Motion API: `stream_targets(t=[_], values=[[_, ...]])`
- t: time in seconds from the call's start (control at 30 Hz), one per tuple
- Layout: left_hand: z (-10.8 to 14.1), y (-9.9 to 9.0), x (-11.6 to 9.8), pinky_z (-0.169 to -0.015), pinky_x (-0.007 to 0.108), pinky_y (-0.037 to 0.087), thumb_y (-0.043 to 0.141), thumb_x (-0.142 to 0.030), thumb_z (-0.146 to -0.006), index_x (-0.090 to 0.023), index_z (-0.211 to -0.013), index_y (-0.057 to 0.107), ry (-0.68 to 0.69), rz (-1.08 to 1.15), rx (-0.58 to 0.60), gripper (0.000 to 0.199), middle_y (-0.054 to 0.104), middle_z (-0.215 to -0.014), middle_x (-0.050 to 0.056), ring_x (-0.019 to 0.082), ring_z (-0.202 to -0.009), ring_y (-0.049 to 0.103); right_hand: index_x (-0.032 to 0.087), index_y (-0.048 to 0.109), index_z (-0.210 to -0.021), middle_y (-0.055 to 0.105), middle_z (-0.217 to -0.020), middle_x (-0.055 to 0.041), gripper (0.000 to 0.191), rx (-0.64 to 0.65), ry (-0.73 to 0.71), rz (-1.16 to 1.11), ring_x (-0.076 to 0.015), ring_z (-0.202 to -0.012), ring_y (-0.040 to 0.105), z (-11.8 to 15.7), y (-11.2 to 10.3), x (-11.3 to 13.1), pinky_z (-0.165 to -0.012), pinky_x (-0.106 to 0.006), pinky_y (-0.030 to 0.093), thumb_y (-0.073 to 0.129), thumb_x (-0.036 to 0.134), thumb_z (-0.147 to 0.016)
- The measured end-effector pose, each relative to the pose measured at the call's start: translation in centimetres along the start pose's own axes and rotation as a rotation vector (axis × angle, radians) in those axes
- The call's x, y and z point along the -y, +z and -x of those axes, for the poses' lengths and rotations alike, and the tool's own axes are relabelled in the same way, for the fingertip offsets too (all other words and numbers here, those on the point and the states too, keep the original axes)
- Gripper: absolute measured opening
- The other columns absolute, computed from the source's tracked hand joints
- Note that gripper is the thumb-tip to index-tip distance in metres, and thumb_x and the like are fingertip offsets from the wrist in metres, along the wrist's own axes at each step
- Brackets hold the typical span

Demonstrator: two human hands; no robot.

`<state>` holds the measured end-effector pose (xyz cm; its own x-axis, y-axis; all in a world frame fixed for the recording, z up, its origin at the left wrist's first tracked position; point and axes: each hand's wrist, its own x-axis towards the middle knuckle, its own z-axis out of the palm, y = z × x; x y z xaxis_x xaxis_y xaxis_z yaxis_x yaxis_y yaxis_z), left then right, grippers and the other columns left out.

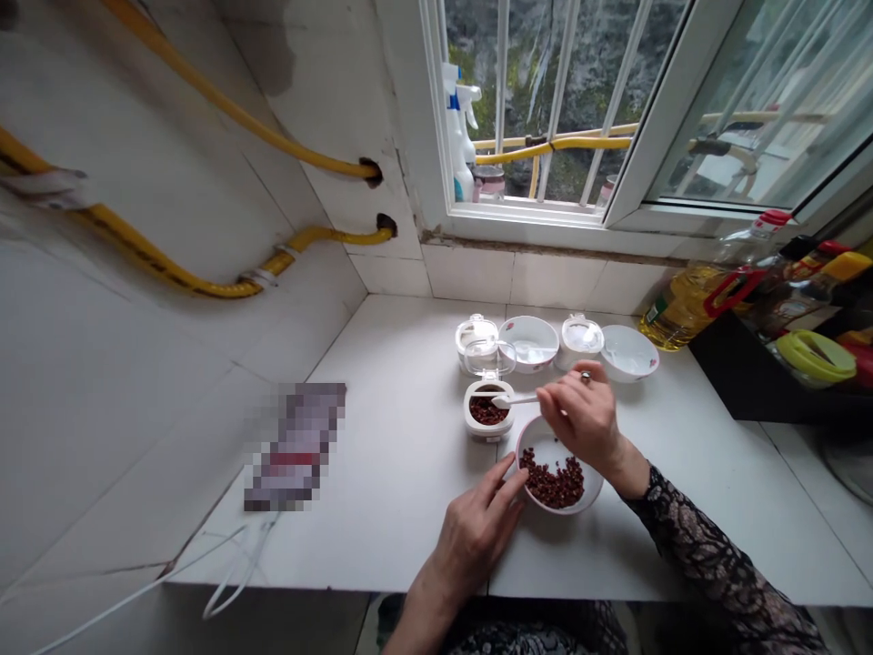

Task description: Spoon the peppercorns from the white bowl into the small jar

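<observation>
My right hand [583, 414] pinches a small white spoon [522, 399], its bowl end over the mouth of a spice jar [488, 433]. That jar has its clear lid flipped up and holds dark reddish-brown grains that look like Sichuan peppercorns. Just right of it, a white bowl [592, 482] with a pink rim contains more of the same peppercorns [556, 484], heaped toward the near side. The fingers of my left hand [481, 518] grip the bowl's left edge. Part of the bowl is hidden under my right hand.
Behind stand two more lidded jars [476, 337] [582, 337] and two bowls [528, 341] [631, 353]. An oil bottle [675, 305] and a black rack [733, 382] of condiments are at the right. A blurred-out object [296, 446] with a white cable lies left.
</observation>
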<state>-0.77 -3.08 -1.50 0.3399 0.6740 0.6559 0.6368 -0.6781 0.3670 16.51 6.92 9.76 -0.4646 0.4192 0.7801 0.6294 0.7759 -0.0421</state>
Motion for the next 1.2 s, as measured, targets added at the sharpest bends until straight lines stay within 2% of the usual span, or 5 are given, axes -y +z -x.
stream_targets(t=[0.13, 0.23, 0.43, 0.57, 1.2], values=[[0.0, -0.1, 0.0, -0.089, 0.027, 0.058, 0.049, -0.014, -0.098, -0.012, -0.130, 0.052, -0.004, 0.010, -0.003, 0.032, 0.064, -0.126, 0.019, 0.022, -0.114, 0.066, 0.021, 0.046, -0.064, 0.045, -0.051, 0.0065, 0.032, -0.058, 0.167, -0.119, -0.0095, -0.048, 0.035, 1.3, -2.1, -1.5, -0.073, -0.030, 0.041, 0.051, 0.014, -0.094], [0.0, -0.1, 0.0, -0.088, 0.027, 0.058, 0.050, -0.016, -0.098, -0.013, -0.130, 0.052, -0.010, 0.017, -0.001, 0.032, 0.065, -0.126, 0.019, 0.022, -0.113, 0.067, 0.021, 0.042, -0.061, 0.039, -0.049, 0.0080, 0.035, 0.033, 0.193, -0.172, -0.0089, -0.047, 0.030, 3.1, -2.7, -2.7, -0.068, -0.028, 0.041, 0.053, 0.012, -0.093], [-0.1, -0.3, -0.1, -0.087, 0.027, 0.059, 0.050, -0.016, -0.098, -0.013, -0.128, 0.053, -0.017, 0.014, 0.015, 0.030, 0.065, -0.125, 0.018, 0.021, -0.112, 0.067, 0.020, 0.043, -0.060, 0.049, -0.052, 0.0059, 0.035, 0.205, 0.108, -0.032, -0.0091, -0.049, 0.035, 5.4, -1.1, -2.9, -0.073, -0.029, 0.038, 0.052, 0.016, -0.094], [-0.2, -0.4, -0.1, -0.088, 0.027, 0.058, 0.050, -0.016, -0.098, -0.013, -0.129, 0.052, -0.019, 0.009, 0.020, 0.031, 0.065, -0.125, 0.018, 0.022, -0.112, 0.067, 0.020, 0.042, -0.059, 0.046, -0.050, 0.0072, 0.038, 0.266, 0.151, -0.160, -0.0084, -0.048, 0.032, 5.7, 0.0, -2.1, -0.072, -0.028, 0.037, 0.049, 0.018, -0.096], [-0.1, -0.3, -0.1, -0.089, 0.028, 0.058, 0.050, -0.015, -0.098, -0.013, -0.129, 0.052, -0.018, 0.012, 0.022, 0.032, 0.065, -0.125, 0.018, 0.022, -0.113, 0.067, 0.019, 0.042, -0.050, 0.039, -0.049, 0.0033, 0.047, 0.218, 0.731, -0.360, -0.0101, -0.050, 0.039, 6.0, -0.7, -2.0, -0.055, -0.025, 0.035, 0.049, 0.038, -0.092]])
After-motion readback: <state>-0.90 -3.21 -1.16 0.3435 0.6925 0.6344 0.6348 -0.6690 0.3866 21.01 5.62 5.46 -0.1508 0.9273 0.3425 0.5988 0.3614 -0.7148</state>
